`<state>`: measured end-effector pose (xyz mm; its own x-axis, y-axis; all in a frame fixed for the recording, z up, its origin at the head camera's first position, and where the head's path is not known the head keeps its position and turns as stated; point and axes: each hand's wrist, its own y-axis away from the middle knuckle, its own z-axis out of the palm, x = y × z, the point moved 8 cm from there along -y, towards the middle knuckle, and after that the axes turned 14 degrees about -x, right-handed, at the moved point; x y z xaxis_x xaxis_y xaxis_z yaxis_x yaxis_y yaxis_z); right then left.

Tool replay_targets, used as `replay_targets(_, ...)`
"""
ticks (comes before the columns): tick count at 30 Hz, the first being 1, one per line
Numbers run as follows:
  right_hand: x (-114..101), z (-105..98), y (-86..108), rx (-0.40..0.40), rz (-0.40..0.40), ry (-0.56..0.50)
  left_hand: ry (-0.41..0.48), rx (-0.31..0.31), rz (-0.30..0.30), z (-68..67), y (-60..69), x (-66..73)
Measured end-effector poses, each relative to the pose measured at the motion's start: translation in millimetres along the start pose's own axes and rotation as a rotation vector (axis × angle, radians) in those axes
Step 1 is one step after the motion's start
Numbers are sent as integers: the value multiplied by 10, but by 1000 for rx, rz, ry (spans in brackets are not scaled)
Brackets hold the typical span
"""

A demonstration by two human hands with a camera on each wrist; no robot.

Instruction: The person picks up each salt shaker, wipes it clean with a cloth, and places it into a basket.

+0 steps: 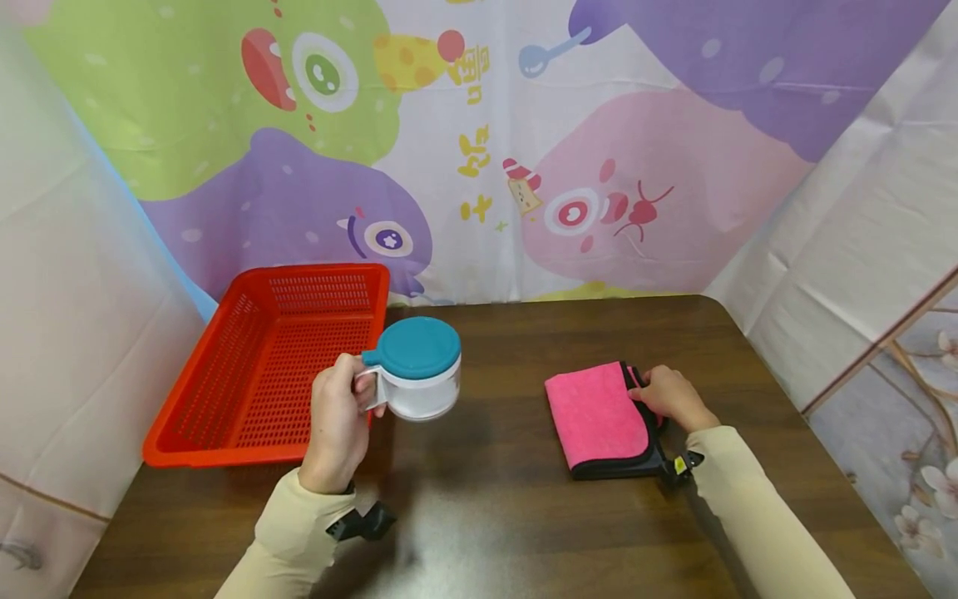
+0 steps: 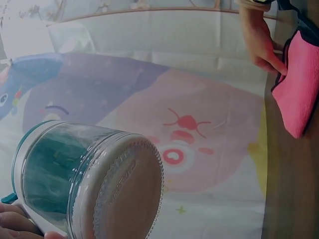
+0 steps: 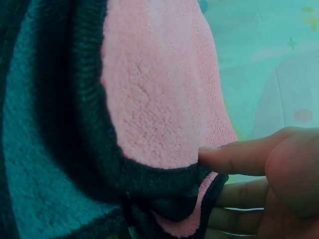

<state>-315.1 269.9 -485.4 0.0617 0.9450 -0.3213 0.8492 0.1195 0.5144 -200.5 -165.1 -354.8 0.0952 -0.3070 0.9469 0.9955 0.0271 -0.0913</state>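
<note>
My left hand [image 1: 338,420] grips the white handle of a clear seasoning jar [image 1: 425,399] with a teal lid. The jar is held upright above the table, just right of the red basket. Its ribbed glass base faces the camera in the left wrist view, where whitish material shows near the bottom. On the right, a folded pink cloth [image 1: 596,413] with black edging lies on the table. The right hand [image 1: 674,398] pinches the cloth's edge between thumb and fingers, seen close up in the right wrist view. A dark grey underside of the cloth [image 3: 45,149] shows there.
A red plastic basket [image 1: 198,457] with slotted walls stands at the table's left. The brown wooden table [image 1: 494,516] reaches back to a cartoon-printed curtain [image 1: 494,249]. White cloth panels hang at both sides.
</note>
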Motion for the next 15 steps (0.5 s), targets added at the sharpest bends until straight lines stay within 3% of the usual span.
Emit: replay_targets(15, 0, 3, 14, -6, 27, -23, -4, -37, 29, -21, -51, 167)
